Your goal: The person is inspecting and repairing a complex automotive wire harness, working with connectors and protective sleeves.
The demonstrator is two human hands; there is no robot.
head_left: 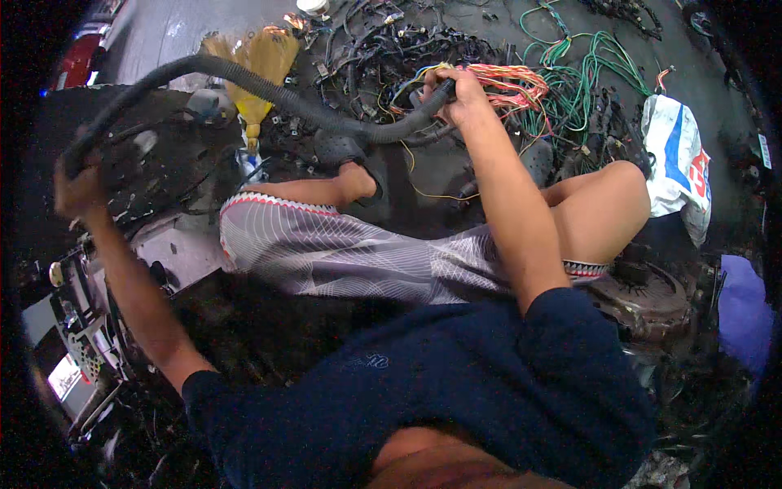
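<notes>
A long black corrugated hose point(269, 90) arches across the view from far left to upper middle. My left hand point(75, 189) grips its left end, arm stretched out to the side. My right hand point(459, 96) is closed around the other end, where orange, red and yellow wires point(513, 84) spill out of the hose. I sit on the floor in grey patterned shorts point(350, 261) and a dark blue shirt, with my knees spread.
A heap of black wiring point(383, 45) and green cables point(586, 77) covers the floor ahead. A straw broom point(262, 69) lies at upper left. A white, blue and red bag point(676, 159) sits right, a rusty round metal part point(643, 297) beside my knee, and car panel parts point(73, 350) left.
</notes>
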